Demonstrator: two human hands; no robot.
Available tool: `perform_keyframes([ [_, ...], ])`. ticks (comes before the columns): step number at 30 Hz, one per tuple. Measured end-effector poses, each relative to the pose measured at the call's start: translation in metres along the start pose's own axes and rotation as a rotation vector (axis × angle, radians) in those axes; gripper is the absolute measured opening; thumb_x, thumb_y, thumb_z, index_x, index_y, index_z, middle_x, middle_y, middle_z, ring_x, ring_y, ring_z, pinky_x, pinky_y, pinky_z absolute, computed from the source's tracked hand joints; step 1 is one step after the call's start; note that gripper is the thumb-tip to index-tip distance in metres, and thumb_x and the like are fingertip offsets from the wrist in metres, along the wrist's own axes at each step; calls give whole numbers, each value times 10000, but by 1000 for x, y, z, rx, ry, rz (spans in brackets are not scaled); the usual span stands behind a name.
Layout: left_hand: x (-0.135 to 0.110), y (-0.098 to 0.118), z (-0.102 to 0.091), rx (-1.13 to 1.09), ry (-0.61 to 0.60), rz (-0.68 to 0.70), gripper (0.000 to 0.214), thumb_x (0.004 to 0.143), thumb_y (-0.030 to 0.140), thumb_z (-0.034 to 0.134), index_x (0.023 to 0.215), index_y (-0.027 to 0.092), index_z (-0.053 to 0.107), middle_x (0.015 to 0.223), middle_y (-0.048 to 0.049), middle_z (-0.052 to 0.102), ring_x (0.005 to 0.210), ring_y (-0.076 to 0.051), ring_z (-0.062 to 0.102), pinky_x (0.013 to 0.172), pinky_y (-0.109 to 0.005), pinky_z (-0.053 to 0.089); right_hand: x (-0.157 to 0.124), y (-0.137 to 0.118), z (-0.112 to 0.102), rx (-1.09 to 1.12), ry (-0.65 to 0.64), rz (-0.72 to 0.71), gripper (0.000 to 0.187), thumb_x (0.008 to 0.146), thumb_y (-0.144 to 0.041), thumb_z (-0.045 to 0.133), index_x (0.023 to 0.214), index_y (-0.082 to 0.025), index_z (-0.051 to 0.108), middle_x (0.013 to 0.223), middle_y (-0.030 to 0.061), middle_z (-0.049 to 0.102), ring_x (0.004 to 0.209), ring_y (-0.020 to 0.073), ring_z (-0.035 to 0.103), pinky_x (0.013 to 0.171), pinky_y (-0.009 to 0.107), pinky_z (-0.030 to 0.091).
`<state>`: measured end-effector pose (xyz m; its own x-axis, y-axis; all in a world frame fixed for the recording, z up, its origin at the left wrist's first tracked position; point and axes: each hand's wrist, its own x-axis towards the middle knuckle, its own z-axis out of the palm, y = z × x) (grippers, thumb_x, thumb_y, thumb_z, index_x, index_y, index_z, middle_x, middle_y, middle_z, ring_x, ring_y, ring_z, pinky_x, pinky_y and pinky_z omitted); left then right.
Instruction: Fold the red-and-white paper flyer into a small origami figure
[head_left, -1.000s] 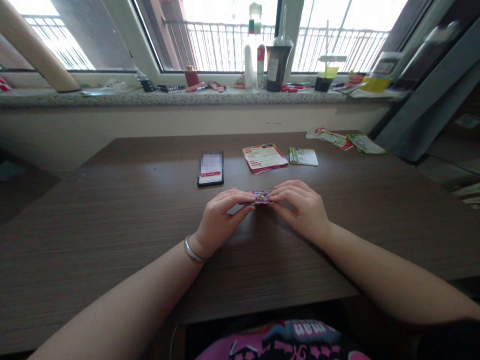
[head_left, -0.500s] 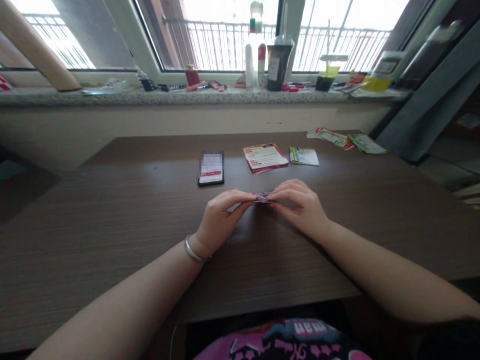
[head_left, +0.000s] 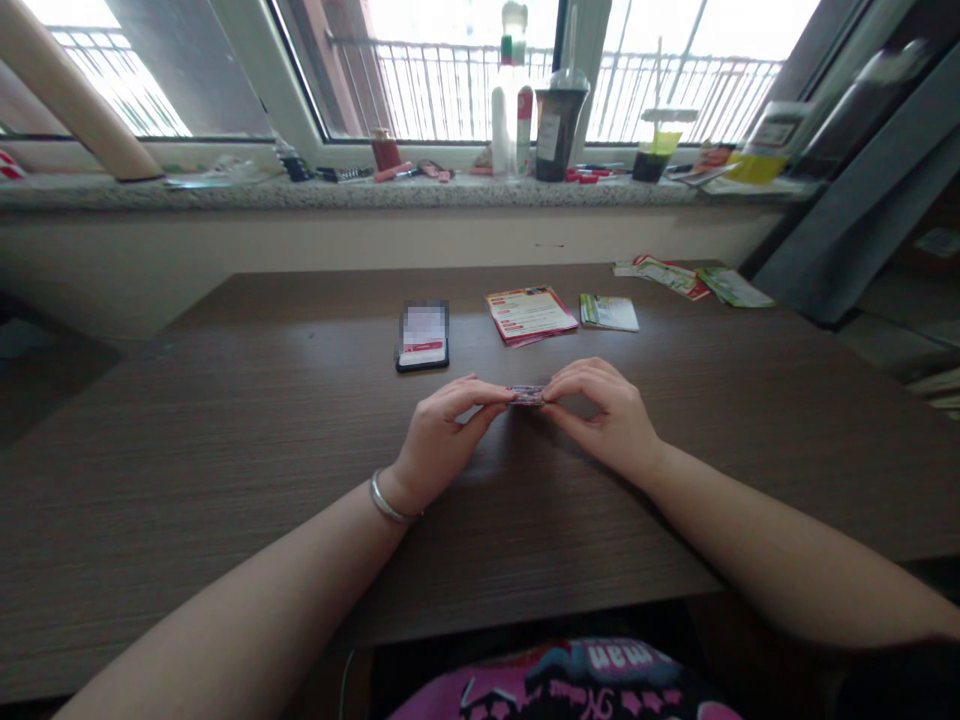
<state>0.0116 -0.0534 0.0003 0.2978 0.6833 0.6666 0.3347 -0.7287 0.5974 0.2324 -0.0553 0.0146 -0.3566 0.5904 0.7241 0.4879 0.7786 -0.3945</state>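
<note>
So both hands are pinching the same thing here: a thin patterned piece [head_left: 526,396], white and reddish-purple from what I can make out, held flat-ish and bridging the gap between them. Left hand [head_left: 448,425] has its end between thumb and fingers, right hand [head_left: 606,412] has the other end the same way. Too small to tell if it's one card or a few stacked, and I can't tell if it's touching the desk [head_left: 247,450] or just above it. There's a silver bracelet [head_left: 388,499] on the left wrist.

Just beyond the left hand there's a phone [head_left: 424,353] lying face up, screen partly pixelated. Straight past the gap between the hands is a pile of red-edged cards [head_left: 531,315], kinda fanned, and a smaller green-and-white stack [head_left: 609,313] sits beside it, just past the right hand. Further out, beyond the right hand near the desk's far edge, some red-and-white slips [head_left: 673,278] lie right by a green packet [head_left: 735,287].

Way past both hands is a speckled windowsill [head_left: 450,196] with a dark cup [head_left: 556,135] and a red jar [head_left: 385,151] on it.
</note>
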Motion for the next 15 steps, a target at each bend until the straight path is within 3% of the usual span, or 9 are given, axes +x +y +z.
perform_keyframes([
  [9,0,0,1,-20,-4,-17,133,866,189,646,982,236,694,978,-9,746,912,-146,698,1028,-405,463,2,-4,-1,6,-7,2,88,795,-147,628,806,-233,615,829,12,706,826,182,639,826,370,502],
  [15,4,1,0,159,-27,117,93,847,170,653,910,225,694,909,-11,736,857,-157,679,994,-438,441,2,-14,2,-107,-27,-12,78,803,-143,606,777,-215,591,813,27,682,834,187,609,791,350,499],
])
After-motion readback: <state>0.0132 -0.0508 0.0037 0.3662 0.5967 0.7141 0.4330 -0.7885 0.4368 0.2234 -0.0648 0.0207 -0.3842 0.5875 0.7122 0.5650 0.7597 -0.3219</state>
